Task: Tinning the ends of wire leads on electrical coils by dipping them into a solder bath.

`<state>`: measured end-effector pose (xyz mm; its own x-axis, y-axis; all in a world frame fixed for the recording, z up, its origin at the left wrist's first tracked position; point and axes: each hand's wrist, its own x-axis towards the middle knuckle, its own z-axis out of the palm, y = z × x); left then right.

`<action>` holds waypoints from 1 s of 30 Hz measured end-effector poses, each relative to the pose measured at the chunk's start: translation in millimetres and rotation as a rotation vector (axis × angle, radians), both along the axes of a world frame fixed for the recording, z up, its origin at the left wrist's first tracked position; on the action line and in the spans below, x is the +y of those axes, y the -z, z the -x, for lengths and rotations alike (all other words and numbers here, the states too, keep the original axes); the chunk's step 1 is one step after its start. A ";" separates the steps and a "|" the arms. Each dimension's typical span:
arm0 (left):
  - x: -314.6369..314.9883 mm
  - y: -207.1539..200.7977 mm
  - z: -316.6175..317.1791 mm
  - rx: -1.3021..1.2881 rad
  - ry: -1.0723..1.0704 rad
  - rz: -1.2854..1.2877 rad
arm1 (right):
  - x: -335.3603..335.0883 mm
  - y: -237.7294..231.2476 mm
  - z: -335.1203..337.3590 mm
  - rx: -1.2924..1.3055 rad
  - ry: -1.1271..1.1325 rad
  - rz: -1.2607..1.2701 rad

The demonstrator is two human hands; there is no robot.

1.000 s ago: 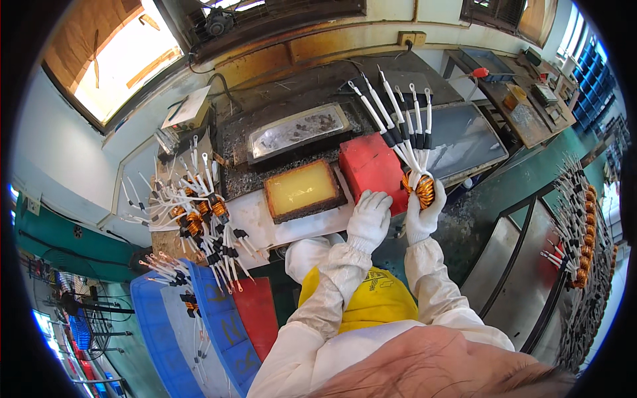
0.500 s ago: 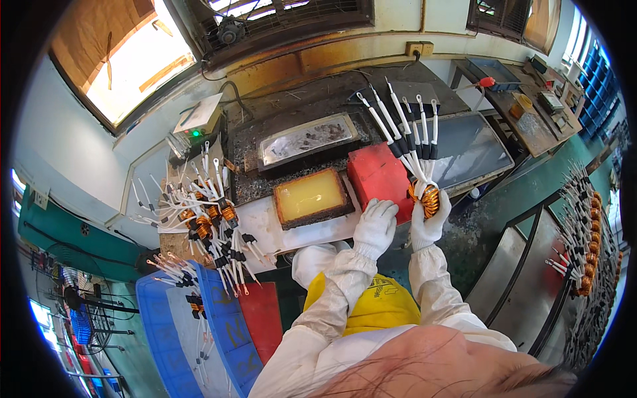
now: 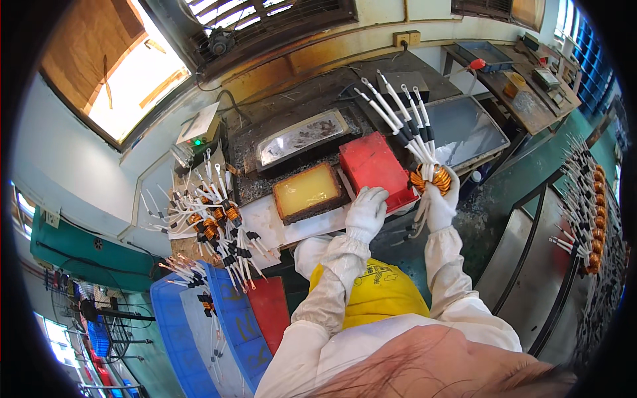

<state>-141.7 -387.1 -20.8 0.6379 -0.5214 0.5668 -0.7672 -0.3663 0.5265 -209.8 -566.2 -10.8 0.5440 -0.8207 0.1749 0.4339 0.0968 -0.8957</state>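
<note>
My right hand [image 3: 442, 207], in a white glove, is closed round a toroid coil [image 3: 434, 180] wound with copper wire. From this coil several white-sleeved leads with black bands and ring terminals stand up and away from me, and other leads hang below it. It is held just right of a red box [image 3: 375, 169]. My left hand [image 3: 366, 213], also gloved, rests at the near edge of that box with its fingers loosely bent and nothing visible in them.
Left of the box sits a rectangular pan of yellow liquid [image 3: 306, 192], with a silvery metal-topped bath [image 3: 304, 137] behind. More coils [image 3: 211, 222] lie heaped at left above a blue crate [image 3: 229, 312]. A grey, liquid-filled tray [image 3: 458, 129] is at right; coils line a rack [image 3: 594, 219] farther right.
My right hand has shifted slightly right with the coil, and the coil has turned so more of its ring shows. My left hand has moved a little left and away from me.
</note>
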 end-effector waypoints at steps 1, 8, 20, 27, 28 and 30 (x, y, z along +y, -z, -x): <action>1.0 0.9 0.1 -0.002 0.007 -0.002 | -12.2 -0.5 5.4 -0.040 -0.027 -0.018; -4.3 5.3 -0.1 0.009 0.015 0.021 | -118.0 18.1 64.0 -0.256 -0.236 -0.294; -1.2 9.9 -2.1 0.058 0.027 -0.008 | -212.3 96.4 118.2 -0.481 -0.263 -0.478; -4.4 5.2 -0.4 0.068 0.029 -0.020 | -232.9 117.6 124.3 -0.564 -0.251 -0.551; -4.8 5.4 -0.2 0.070 0.031 -0.022 | -232.8 118.9 123.5 -0.574 -0.254 -0.565; -4.3 5.5 -0.5 0.075 0.023 -0.014 | -230.3 116.0 119.6 -0.577 -0.273 -0.562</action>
